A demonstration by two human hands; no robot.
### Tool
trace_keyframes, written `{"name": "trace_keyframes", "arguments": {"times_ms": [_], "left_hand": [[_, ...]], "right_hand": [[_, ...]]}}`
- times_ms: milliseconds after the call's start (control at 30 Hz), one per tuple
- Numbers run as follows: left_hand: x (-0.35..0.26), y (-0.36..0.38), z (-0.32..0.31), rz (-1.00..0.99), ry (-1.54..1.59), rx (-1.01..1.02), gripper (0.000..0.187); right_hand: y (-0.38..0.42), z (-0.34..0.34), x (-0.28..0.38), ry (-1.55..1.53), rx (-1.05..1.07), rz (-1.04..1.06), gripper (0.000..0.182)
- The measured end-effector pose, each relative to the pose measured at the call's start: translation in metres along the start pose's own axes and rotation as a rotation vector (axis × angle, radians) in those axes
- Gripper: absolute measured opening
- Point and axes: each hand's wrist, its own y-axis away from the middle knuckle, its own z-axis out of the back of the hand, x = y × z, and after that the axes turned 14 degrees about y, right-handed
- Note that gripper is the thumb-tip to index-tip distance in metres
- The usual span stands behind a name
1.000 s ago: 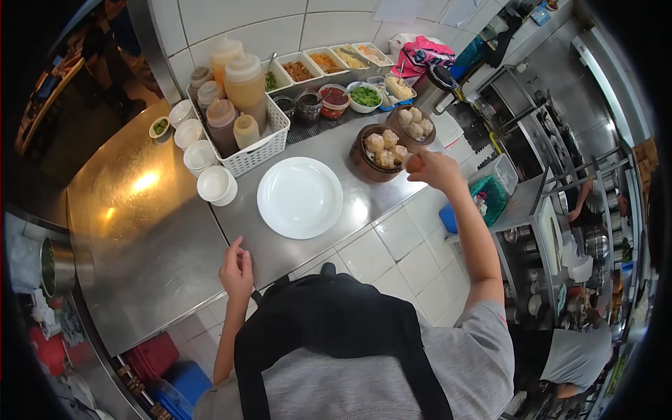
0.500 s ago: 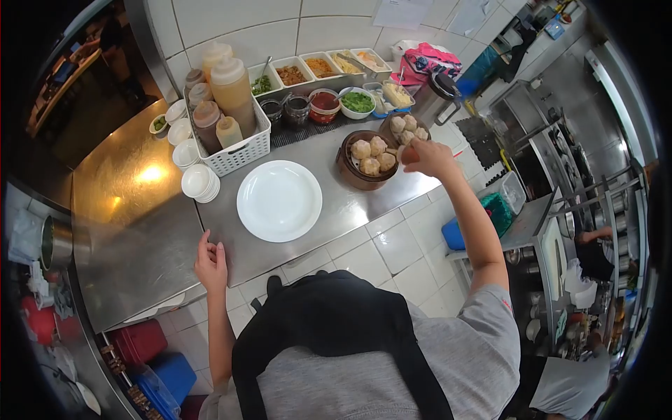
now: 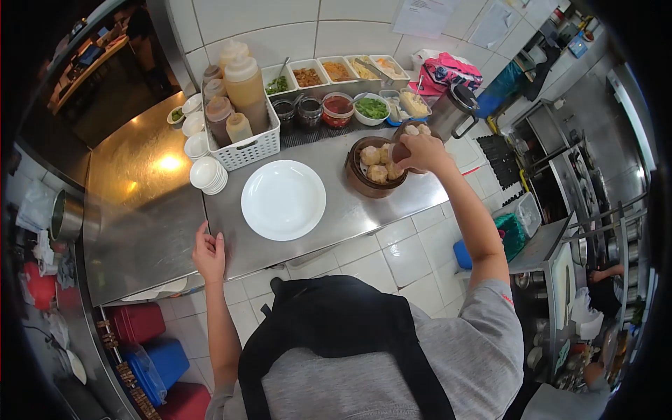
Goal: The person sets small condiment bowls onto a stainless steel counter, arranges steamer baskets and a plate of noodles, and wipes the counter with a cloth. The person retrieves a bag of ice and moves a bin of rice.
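A round brown steamer basket (image 3: pixel 366 183) with several pale dumplings (image 3: pixel 378 171) stands on the steel counter. Behind it to the right, a second steamer basket (image 3: pixel 397 133) holds more dumplings, partly covered by my hand. My right hand (image 3: pixel 423 152) reaches over where the two baskets meet, fingers closed and pointing down. Something brownish shows at the fingertips, too hidden to name. My left hand (image 3: pixel 209 256) is at the counter's front edge, fingers loosely apart and holding nothing. Between my hands lies a bare white plate (image 3: pixel 283 199).
A white basket of squeeze bottles (image 3: pixel 248 150) stands behind the plate, beside stacked small white bowls (image 3: pixel 207 175). Topping trays (image 3: pixel 336 71), sauce jars (image 3: pixel 338 110) and a bowl of chopped greens (image 3: pixel 371 108) line the wall. A metal jug (image 3: pixel 453 112) stands beyond the steamers.
My right hand has shifted slightly left relative to the steamers, now covering more of the rear one. The view has moved a little. My left hand stays at the counter edge.
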Motion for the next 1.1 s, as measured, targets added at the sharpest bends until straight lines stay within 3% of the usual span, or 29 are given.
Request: {"name": "trace_keyframes", "arguments": {"times_ms": [33,133,167,233,300,367,533,733,800,1000,1100], "left_hand": [[0.001,-0.001,0.000,-0.007,0.000,0.006,0.040],[0.001,0.001,-0.002,-0.030,0.019,0.003,0.037],[-0.002,0.001,-0.002,-0.026,0.013,-0.004,0.037],[-0.001,0.001,-0.003,-0.021,0.011,-0.006,0.036],[0.002,0.000,-0.004,-0.034,0.014,-0.015,0.038],[0.000,0.000,-0.004,-0.033,0.011,-0.010,0.037],[-0.004,0.001,-0.003,-0.031,-0.044,-0.003,0.035],[0.001,0.001,-0.003,-0.025,-0.043,-0.019,0.036],[0.002,0.000,-0.003,-0.046,-0.039,-0.014,0.036],[0.001,0.000,-0.002,-0.057,-0.038,0.000,0.037],[0.000,0.000,-0.002,-0.052,-0.055,-0.012,0.037]], "right_hand": [[-0.001,-0.005,-0.009,-0.005,-0.001,-0.008,0.054],[0.005,-0.033,-0.050,-0.705,-0.100,-0.069,0.057],[0.010,-0.042,-0.067,-0.703,-0.099,-0.081,0.057],[0.021,-0.047,-0.091,-0.551,-0.090,-0.249,0.056],[0.031,-0.054,-0.106,-0.475,-0.042,-0.279,0.055],[0.042,-0.050,-0.108,-0.032,0.036,-0.335,0.055],[0.040,-0.048,-0.100,0.082,0.105,-0.434,0.054],[0.035,-0.036,-0.083,0.100,0.036,-0.359,0.052],[0.031,-0.035,-0.079,0.121,0.089,-0.228,0.054],[-0.001,-0.034,-0.069,0.129,-0.079,-0.275,0.053],[-0.018,-0.033,-0.070,0.173,-0.039,-0.245,0.053]]}}
